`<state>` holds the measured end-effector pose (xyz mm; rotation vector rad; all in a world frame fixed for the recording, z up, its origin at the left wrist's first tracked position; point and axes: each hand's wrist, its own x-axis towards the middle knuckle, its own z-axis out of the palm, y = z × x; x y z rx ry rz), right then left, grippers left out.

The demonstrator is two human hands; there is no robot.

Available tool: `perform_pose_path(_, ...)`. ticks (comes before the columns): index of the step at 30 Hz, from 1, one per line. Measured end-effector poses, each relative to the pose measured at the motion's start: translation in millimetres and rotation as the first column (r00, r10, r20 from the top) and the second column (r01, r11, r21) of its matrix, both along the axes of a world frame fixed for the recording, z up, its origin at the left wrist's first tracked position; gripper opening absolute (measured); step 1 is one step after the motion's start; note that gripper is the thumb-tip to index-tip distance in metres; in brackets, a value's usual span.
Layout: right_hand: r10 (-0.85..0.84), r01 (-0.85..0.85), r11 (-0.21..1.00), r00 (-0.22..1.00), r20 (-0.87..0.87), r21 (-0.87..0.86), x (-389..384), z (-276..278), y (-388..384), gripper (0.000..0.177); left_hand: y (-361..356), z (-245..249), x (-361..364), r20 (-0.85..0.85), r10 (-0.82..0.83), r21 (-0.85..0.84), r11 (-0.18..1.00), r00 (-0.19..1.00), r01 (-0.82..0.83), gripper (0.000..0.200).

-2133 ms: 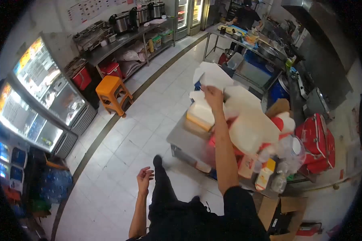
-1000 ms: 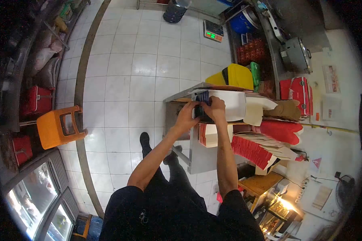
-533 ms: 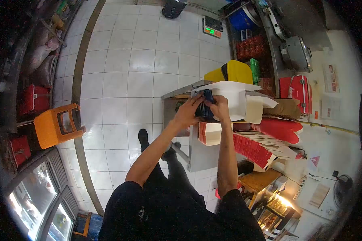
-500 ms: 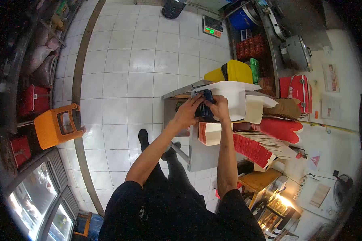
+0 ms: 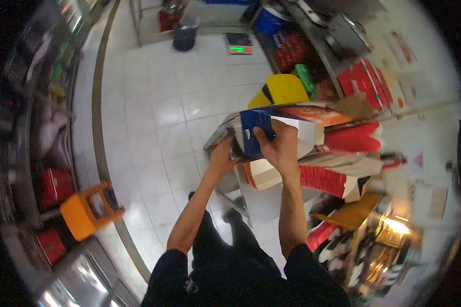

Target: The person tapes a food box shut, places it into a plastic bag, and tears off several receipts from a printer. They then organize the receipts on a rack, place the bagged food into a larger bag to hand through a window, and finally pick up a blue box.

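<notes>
Between my hands is a cardboard box (image 5: 255,134) with dark blue printed panels, a white inside and an orange printed picture along its far side. My right hand (image 5: 283,148) grips the blue panel, thumb on its face and fingers behind the edge. On the near left end of the box, my left hand (image 5: 222,158) holds the edge; its fingertips are partly hidden and blurred. Just below the box, an open white carton with a red side (image 5: 265,174) sits on the metal table (image 5: 266,203).
Stacked red cartons (image 5: 322,180) and a red printed piece (image 5: 352,137) lie to the right. Beyond the table stands a yellow bin (image 5: 288,89). An orange stool (image 5: 84,214) is on the tiled floor at left, a digital scale (image 5: 238,43) farther off.
The box piece has been lifted and turned, so its blue panel and orange printed side now show. My right hand has shifted onto the blue panel. The camera view has swung.
</notes>
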<state>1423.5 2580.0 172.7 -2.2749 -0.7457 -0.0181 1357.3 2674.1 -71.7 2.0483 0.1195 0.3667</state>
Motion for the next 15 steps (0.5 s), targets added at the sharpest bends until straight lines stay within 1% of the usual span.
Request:
perform_pose_path(1,-0.042,0.041,0.999,0.996,-0.073,-0.014,-15.0,33.7,-10.6,0.012,0.4,23.4,-1.6,0.015,0.064,-0.003,0.998,0.998,-0.064,0.088)
perform_pose_path(2,-0.013,0.021,0.997,0.994,-0.109,0.077,-30.4,62.9,-24.4,0.013,0.3,47.8,-6.5,0.033,0.122,-0.007,0.992,0.992,-0.122,0.085)
perform_pose_path(3,0.015,0.008,0.985,0.991,-0.135,0.170,-47.7,92.5,-42.4,0.015,3.7,66.3,-20.6,-0.007,0.143,-0.209,0.968,0.990,-0.142,0.081)
perform_pose_path(4,0.039,-0.009,0.981,0.988,-0.152,0.195,-66.1,126.4,-64.6,0.015,9.7,88.4,-39.0,-0.058,0.144,-0.396,0.905,0.988,-0.156,0.078)
perform_pose_path(5,0.062,-0.029,0.968,0.990,-0.126,0.251,-78.4,135.2,-89.4,0.016,12.5,126.3,-62.7,0.079,0.286,-0.194,0.944,0.955,-0.266,0.070)
perform_pose_path(6,0.085,-0.051,0.952,0.991,-0.099,0.303,-91.6,141.5,-113.2,0.018,5.0,176.1,-86.4,0.203,0.265,-0.185,0.956,0.943,-0.229,0.076)
perform_pose_path(7,0.026,0.006,0.943,0.996,-0.091,0.332,-106.4,144.4,-136.3,0.018,-11.9,215.8,-111.0,0.342,0.174,-0.119,0.983,0.923,-0.141,0.095)
perform_pose_path(8,0.040,0.051,0.940,0.966,-0.257,0.338,-121.6,143.8,-157.3,0.019,-47.7,260.3,-128.1,0.337,-0.002,0.037,0.999,0.942,-0.011,0.104)
perform_pose_path(9,0.074,0.079,0.936,0.908,-0.412,0.342,-136.3,142.1,-179.5,0.020,-83.7,304.8,-145.9,0.316,-0.187,0.185,0.974,0.930,0.132,0.114)
perform_pose_path(10,0.058,0.100,0.928,0.913,-0.403,0.360,-150.6,135.1,-204.1,0.020,-119.6,349.1,-164.1,0.283,-0.361,0.306,0.912,0.889,0.273,0.123)
perform_pose_path(11,0.061,0.100,0.923,0.915,-0.399,0.371,-166.8,124.5,-231.7,0.022,-149.8,360.0,-168.9,0.164,-0.397,0.456,0.843,0.903,0.287,0.115)
perform_pose_path(12,0.052,0.109,0.916,0.921,-0.385,0.386,-183.1,120.2,-261.6,0.024,-181.8,368.3,-169.1,0.052,-0.420,0.596,0.741,0.906,0.309,0.107)
perform_pose_path(13,0.030,0.127,0.906,0.933,-0.360,0.404,-204.2,124.9,-293.5,0.029,-215.7,368.2,-173.6,0.085,-0.477,0.616,0.715,0.875,0.330,0.107)
perform_pose_path(14,0.009,0.149,0.887,0.941,-0.339,0.437,-223.8,120.7,-330.2,0.034,-249.8,362.7,-180.0,0.062,-0.524,0.558,0.723,0.849,0.406,0.102)
perform_pose_path(15,0.007,0.178,0.846,0.938,-0.345,0.503,-243.3,108.6,-371.4,0.033,-287.7,355.6,-185.9,0.034,-0.588,0.497,0.712,0.808,0.496,0.098)
